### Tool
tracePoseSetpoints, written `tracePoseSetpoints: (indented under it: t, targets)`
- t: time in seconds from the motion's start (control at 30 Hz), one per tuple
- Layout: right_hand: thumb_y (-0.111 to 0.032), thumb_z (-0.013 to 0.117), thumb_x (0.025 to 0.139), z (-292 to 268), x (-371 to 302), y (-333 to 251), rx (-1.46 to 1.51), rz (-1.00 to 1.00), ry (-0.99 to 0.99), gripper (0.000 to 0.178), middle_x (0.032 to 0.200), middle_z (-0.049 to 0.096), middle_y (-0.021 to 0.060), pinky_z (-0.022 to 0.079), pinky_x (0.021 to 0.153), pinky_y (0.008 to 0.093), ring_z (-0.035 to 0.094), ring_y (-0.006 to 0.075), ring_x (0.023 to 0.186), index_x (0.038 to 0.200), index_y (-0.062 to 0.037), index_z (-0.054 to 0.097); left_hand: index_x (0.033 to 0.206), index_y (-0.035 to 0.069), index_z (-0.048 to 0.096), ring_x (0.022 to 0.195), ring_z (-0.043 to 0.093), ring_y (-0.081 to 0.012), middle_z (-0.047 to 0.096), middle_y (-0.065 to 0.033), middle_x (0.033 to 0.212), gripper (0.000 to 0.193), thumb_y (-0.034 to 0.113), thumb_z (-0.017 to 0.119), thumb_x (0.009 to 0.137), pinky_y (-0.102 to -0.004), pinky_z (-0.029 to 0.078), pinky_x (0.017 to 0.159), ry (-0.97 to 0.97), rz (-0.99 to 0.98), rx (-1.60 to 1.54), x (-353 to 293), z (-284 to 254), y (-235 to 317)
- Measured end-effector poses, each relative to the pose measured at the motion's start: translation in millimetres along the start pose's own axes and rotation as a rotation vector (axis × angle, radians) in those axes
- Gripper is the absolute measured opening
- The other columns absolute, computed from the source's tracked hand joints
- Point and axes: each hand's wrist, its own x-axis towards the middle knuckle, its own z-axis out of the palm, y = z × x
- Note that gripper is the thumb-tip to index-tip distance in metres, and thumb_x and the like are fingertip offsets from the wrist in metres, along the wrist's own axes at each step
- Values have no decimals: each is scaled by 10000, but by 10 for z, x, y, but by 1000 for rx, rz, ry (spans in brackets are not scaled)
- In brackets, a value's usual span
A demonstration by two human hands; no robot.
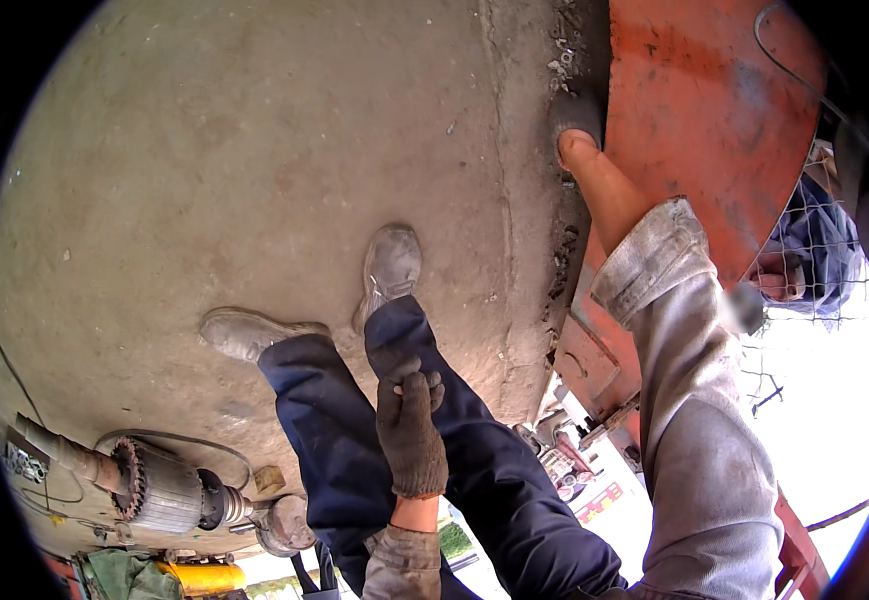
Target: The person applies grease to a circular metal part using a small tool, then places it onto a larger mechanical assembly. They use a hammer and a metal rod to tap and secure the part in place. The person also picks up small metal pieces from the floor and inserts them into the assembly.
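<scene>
My left hand (pixel 411 435), in a dark knitted work glove, hovers in front of my dark blue trousers (pixel 490 455). Its fingers are curled together, with a small pale spot at the fingertips; what they hold, if anything, is too small to name. My right arm stretches far forward in a dusty grey sleeve (pixel 700 420). At its end my right hand (pixel 577 118), also in a dark glove, is low beside the edge of a large orange-red metal panel (pixel 715 130). The fingers of that hand are lost in shadow, so their grip does not show.
Loose debris (pixel 562 65) lines the panel's foot on the concrete floor (pixel 255 150). To the left lies a motor armature (pixel 160 485) with its shaft, near cables and a small wooden block (pixel 270 480). Green cloth (pixel 125 575) and a yellow object (pixel 210 577) are nearby. Wire mesh (pixel 815 240) stands right.
</scene>
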Motion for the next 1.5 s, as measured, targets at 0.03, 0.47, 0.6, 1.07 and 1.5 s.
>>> tracePoseSetpoints:
  t: [0.03,0.47,0.6,1.07,1.5]
  targets:
    - [-365,578,983,-71,-140,-167,95,41,-7,358,1055,750,155,519,901,430,688,370,986,1104,-53,705,1206,33,652,816,623,-135,689,-52,961,227,211,632,1067,-296,513,778,6,-8,10,-2,-17,15]
    - [-146,784,839,-2252,-3684,-1075,749,-861,-996,295,1007,701,98,597,722,371,734,280,870,1119,-140,692,1328,42,603,801,636,-147,681,-73,1057,558,513,640,1032,-276,519,704,49,2,-299,94,-146,40]
    - [-196,777,833,-2348,-3814,-1080,733,-648,-1036,361,974,705,101,595,724,406,727,315,858,1181,-163,685,1252,32,642,767,645,-135,686,-59,984,510,494,637,1038,-244,510,631,45,-140,-219,97,-275,28]
    - [-175,871,803,-2362,-3253,-919,835,-618,-1026,423,1013,704,94,571,800,398,707,277,906,1192,-107,719,1080,24,741,665,496,-39,609,49,811,350,365,668,1051,-204,383,587,-146,-365,21,3,-173,133]
    - [-239,614,1081,-1655,-2962,-497,1410,428,-1115,253,1077,700,34,556,812,311,681,165,947,1267,-67,628,1086,62,733,591,458,-54,523,46,708,188,234,694,1020,-240,371,535,-80,-316,82,19,-85,184]
